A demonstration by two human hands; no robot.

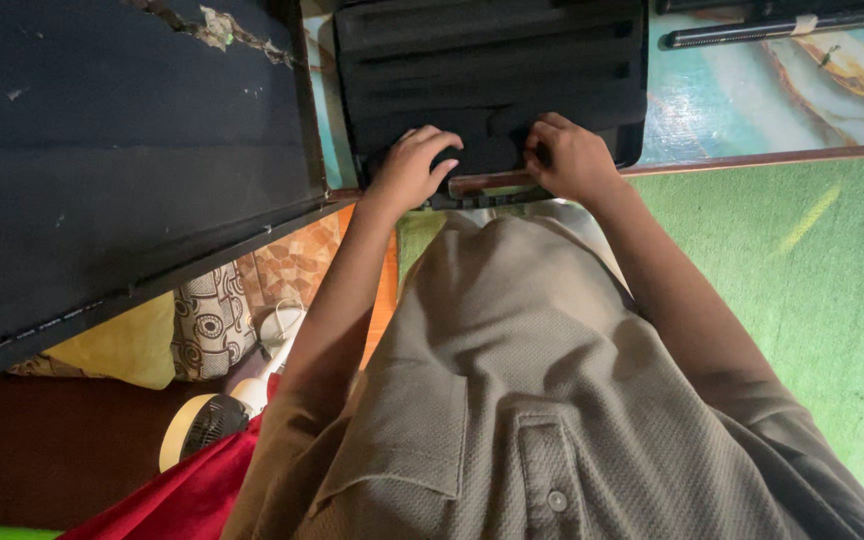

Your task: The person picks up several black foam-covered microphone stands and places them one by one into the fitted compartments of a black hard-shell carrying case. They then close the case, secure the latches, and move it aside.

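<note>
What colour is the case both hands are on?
Black. The ribbed plastic case shows best in the head view, with the left hand and right hand on its near edge.

A khaki short-sleeved shirt [552, 400] of textured weave, with a collar, a buttoned placket and what looks like a chest pocket; forearms bare.

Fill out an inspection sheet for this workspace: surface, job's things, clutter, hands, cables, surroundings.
Surface: marbled teal tabletop with a wooden edge.
Job's things: black moulded case lying at the table's near edge.
Clutter: dark rods at the top right of the table.
Hands: left hand and right hand both rest on the case's near edge, fingers curled.
Cables: nothing seen.
Surroundings: dark panel at left, small fan, patterned cushion, green floor covering.
</note>
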